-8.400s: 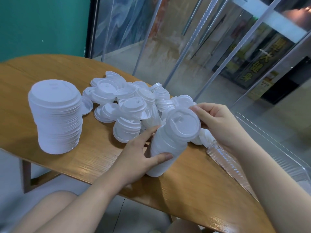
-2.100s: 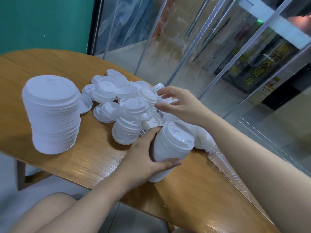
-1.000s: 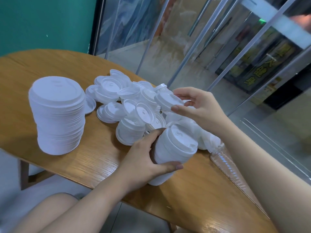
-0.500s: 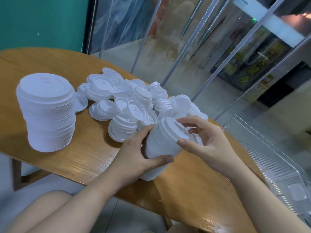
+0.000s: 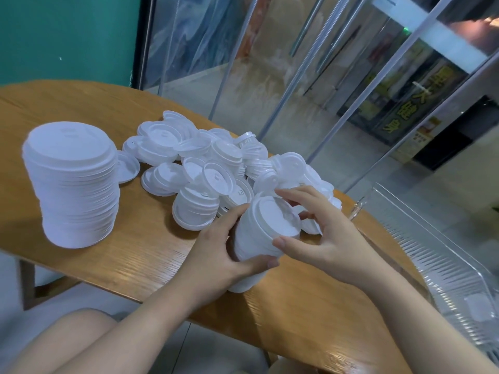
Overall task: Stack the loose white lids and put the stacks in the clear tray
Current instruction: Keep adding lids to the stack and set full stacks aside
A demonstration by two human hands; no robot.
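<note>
Both hands [image 5: 216, 255] [image 5: 324, 238] hold a tilted lid stack [image 5: 259, 233].

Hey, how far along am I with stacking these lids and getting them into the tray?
Done: one tall stack stands on the table. In hand: your left hand grips a second stack, tilted, while your right hand holds a lid at its top end. Left: a heap of loose lids remains, and the clear tray shows no stacks in its visible part.

yellow characters on shopfront sign [image 5: 405, 114], illegible
</note>
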